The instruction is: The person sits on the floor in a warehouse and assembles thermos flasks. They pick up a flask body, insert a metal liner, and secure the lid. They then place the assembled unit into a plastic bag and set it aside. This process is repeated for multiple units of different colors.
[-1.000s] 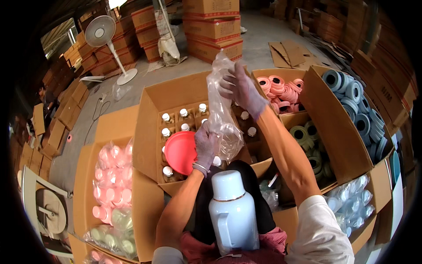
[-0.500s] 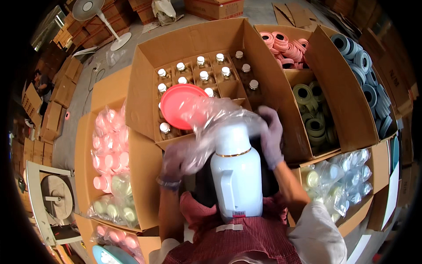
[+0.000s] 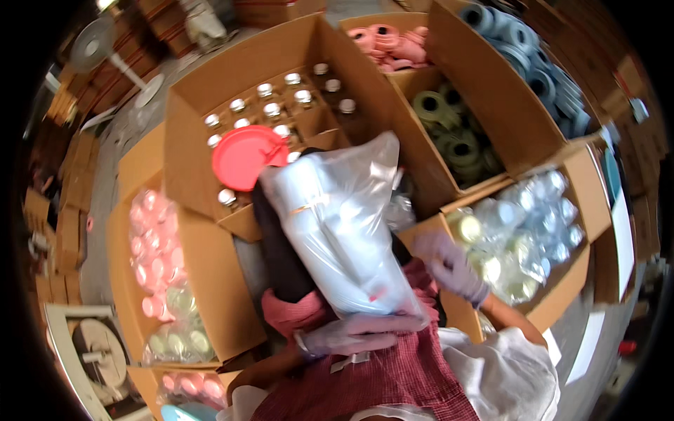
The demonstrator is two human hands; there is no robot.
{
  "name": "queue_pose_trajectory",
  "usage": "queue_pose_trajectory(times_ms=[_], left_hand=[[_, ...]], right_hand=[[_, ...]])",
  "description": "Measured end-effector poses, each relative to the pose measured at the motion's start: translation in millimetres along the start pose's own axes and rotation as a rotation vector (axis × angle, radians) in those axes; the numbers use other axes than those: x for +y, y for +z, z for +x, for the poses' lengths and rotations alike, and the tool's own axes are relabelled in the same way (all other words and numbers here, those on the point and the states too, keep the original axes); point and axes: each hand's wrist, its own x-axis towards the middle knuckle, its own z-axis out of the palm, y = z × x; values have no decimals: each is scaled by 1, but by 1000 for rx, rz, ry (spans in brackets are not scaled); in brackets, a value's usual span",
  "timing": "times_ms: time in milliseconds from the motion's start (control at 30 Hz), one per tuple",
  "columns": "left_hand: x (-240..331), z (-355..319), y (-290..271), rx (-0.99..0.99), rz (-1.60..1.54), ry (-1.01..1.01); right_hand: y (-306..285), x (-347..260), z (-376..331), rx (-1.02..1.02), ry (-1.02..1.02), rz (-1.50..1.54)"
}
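Observation:
A light-blue vacuum flask (image 3: 337, 238) lies tilted across my lap with a clear plastic bag (image 3: 375, 165) drawn over it. The bag's loose end stands out past the flask's top. My left hand (image 3: 361, 333), in a thin pale glove, holds the bagged flask at its base, its fingers stretched along the bottom. To the right of the flask is my right hand (image 3: 449, 265), gloved too and holding nothing. Its fingers are loosely bent, apart and somewhat blurred, near the carton of bagged cups. The flask's handle is hard to make out through the plastic.
Ahead stands a divided carton (image 3: 242, 63) of white-capped bottles, with a red round lid (image 3: 242, 160) on top. Pink bagged cups (image 3: 154, 238) fill a left carton. Green rings (image 3: 463, 151), blue rings (image 3: 540, 77) and bagged cups (image 3: 519, 231) are at right.
The plastic bag has gone from above the flask's top to covering it. The flask has tipped from upright. My left hand has moved to its base; my right hand has come away to the right.

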Motion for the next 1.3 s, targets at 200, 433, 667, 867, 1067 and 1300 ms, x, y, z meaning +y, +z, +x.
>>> queue_pose_trajectory(times_ms=[200,433,667,867,1067,1300], left_hand=[[-12,65,35,-320,128,7],[-3,91,8,-425,-33,-195],[-11,97,-38,-23,-25,-332],[-22,95,-37,59,71,-414],[-31,103,-48,60,-64,-491],[-20,119,-56,27,-56,-538]], right_hand=[[-26,-70,39,137,406,107],[-130,-68,-104,1173,448,421],[-211,106,-192,1513,744,-372],[-161,252,-235,1248,1081,-226],[-156,323,-336,674,1225,-266],[-244,251,-394,919,1329,-307]])
